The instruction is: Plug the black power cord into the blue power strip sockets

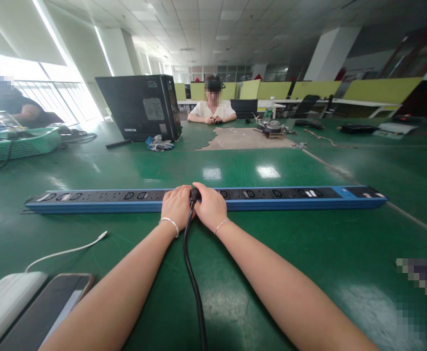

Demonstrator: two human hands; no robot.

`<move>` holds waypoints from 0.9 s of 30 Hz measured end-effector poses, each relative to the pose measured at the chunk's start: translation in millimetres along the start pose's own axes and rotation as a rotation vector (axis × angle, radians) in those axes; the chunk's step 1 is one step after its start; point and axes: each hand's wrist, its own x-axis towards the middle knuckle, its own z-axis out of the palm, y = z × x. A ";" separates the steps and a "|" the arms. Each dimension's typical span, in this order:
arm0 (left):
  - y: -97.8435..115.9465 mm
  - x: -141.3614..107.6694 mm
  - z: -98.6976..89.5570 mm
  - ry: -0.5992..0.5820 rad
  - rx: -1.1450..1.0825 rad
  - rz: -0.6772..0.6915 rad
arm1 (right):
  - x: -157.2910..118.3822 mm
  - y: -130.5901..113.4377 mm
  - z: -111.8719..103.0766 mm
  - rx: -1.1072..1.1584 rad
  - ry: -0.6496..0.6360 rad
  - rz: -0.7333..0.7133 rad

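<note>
A long blue power strip [264, 193] with a row of black sockets lies crosswise on the green table. My left hand [177, 205] is closed over the middle of the strip, fingers together across its top. Right beside it, my right hand [212, 204] is closed around a black power plug [194, 194], which stands at the strip's sockets. Whether its pins are fully in a socket is hidden by the hands. From the plug a black cord [191, 273] runs down between my forearms and out at the bottom edge.
A phone [48, 312], a white power bank [11, 297] and a white cable [67, 252] lie at lower left. Farther back are a green basket [26, 144], a black computer case [140, 107] and gloves [159, 143]. A person [213, 105] sits opposite; another is at far left.
</note>
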 end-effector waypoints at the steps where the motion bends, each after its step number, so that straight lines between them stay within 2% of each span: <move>1: 0.0 -0.2 0.2 0.002 0.002 0.003 | 0.6 0.1 -0.2 0.001 -0.004 -0.003; 17: 6.5 -4.4 7.2 0.025 0.025 -0.036 | 1.2 -0.4 -2.7 0.098 0.012 0.099; 20: 7.5 -3.7 4.5 0.027 0.018 -0.034 | 1.5 1.5 -2.9 0.219 0.051 0.139; 23: 8.8 -2.5 0.4 0.009 -0.010 -0.045 | 7.0 6.2 -2.2 0.433 0.106 0.192; 27: 9.6 -0.6 -2.7 -0.003 -0.036 -0.084 | 20.0 26.4 -13.2 0.748 0.176 0.259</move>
